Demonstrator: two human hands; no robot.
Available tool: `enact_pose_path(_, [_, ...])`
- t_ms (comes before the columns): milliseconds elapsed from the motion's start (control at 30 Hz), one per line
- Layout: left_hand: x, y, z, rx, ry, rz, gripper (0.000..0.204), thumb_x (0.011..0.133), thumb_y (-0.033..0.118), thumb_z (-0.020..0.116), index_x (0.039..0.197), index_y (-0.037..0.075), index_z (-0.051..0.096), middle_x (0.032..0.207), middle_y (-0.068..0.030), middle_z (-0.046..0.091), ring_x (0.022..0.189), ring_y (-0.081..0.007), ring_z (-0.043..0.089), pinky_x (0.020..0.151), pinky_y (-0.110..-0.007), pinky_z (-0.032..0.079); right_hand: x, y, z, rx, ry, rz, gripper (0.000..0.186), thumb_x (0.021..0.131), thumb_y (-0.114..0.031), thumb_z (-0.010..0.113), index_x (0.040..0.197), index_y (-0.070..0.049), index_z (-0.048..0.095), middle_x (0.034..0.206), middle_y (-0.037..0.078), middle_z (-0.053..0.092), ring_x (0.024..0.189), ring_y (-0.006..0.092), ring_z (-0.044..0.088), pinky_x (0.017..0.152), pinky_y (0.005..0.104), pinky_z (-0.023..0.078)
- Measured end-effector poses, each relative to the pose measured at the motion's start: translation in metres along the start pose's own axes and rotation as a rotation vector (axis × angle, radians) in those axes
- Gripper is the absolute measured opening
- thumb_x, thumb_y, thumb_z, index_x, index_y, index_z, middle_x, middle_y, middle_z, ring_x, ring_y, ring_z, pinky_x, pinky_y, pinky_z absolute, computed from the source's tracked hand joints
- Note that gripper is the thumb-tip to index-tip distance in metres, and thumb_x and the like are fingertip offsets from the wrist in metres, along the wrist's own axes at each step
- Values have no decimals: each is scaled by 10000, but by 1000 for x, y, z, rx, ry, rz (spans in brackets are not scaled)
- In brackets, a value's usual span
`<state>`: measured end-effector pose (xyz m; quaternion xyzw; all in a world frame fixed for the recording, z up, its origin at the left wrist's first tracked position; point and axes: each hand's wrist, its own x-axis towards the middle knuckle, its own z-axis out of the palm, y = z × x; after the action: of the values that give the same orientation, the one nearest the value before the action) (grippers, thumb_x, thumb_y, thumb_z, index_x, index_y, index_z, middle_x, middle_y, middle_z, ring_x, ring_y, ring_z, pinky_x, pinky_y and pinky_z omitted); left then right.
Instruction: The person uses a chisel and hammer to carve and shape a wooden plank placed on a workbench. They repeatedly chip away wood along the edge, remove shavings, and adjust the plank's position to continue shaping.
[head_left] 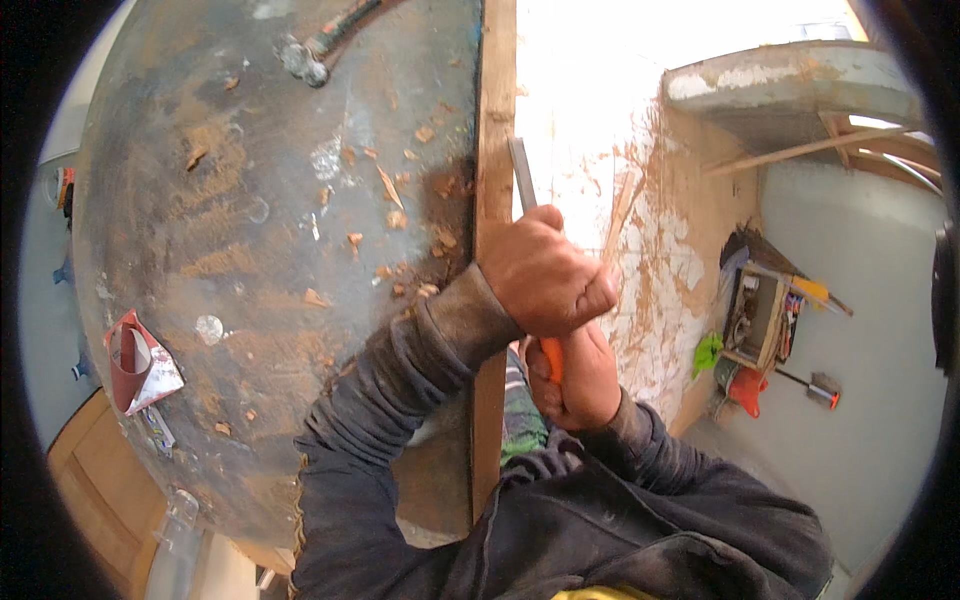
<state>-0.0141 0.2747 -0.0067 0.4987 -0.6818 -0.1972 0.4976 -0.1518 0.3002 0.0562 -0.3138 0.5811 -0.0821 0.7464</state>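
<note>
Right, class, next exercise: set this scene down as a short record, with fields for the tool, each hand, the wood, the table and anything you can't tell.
Tool: chisel, orange handle, blade pointing away from the person
Left hand: closed around the chisel, nearer the blade
Right hand: fingers wrapped around the orange handle
Wood: long plank along the table's right side, beside the blade
Table: stained grey, with hammer and scattered wood chips
Unclear: whether the blade touches the plank
</note>
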Motion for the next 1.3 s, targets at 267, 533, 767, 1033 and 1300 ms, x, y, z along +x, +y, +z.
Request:
enact_pose_path(267, [2,-4,1,99,-79,-7,511,963,327,487,510,118,600,512,-130,580,459,-316,570,714,-405,458,6,19,-14,-192,-39,-148,382,1077,-457,392,1018,-97,505,628,29,478,351,109,367,304,266,290])
enact_pose_path(533, [1,-11,9,88,-51,33,495,991,321,472,543,128,555,525,-127,572,506,-330,589,698,-418,434,12,4,-10,76,-45,10,397,1068,-484,420,1025,-102,520,640,26,475,364,93,359,324,246,263])
enact_pose_path(767, [-5,-2,9,76,-113,-34,468,987,286,474,548,147,556,528,-120,574,515,-325,588,723,-422,443,6,16,-11,31,-41,-43,378,1054,-499,447,977,-132,494,653,25,486,361,108,359,320,255,266])
enact_pose_path(1033, [-5,12,7,76,-3,-31,442,947,246,501,518,144,507,518,-93,568,477,-312,565,654,-398,444,-1,21,-33,-81,-132,-51,208,1062,-277,457,1100,-82,520,771,53,531,494,113,457,388,256,342])
enact_pose_path(1300, [2,2,9,111,29,-18,493,958,305,501,501,141,584,499,-116,568,441,-299,563,644,-409,456,6,28,-39,-310,-120,-205,215,958,-40,495,1170,-44,533,856,51,541,632,123,512,458,273,386])
